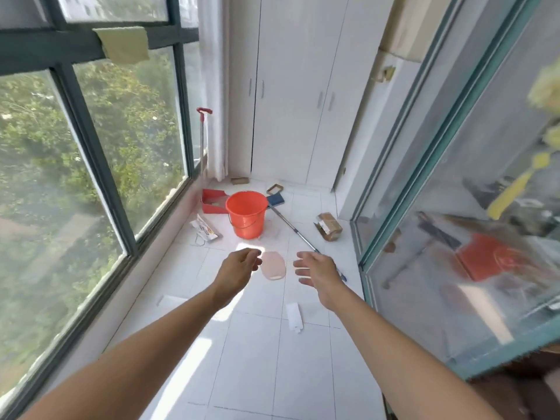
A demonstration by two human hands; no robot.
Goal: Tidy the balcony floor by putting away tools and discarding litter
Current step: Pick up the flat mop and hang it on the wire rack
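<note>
— head view first: what are the hands doing?
— both arms reach forward over the white tiled floor [248,359]. the left hand [239,266] has its fingers loosely curled and holds nothing; the right hand [316,272] has its fingers spread, also empty.
— and the litter?
— a pale pink oval piece [274,266] lies on the floor between the two hands. a white paper strip [295,317] lies nearer the camera, and another white scrap [169,300] towards the window-side edge.
— tools?
— an orange plastic bucket [246,214] stands upright mid-floor, a red dustpan [213,201] just beside it by the window wall. a metal-handled mop with a blue head [291,227] lies on the tiles, running from beside the bucket to behind the right hand. a crumpled brown cardboard box [328,227] sits near the glass door edge, a white printed wrapper [206,231] near the window edge.
</note>
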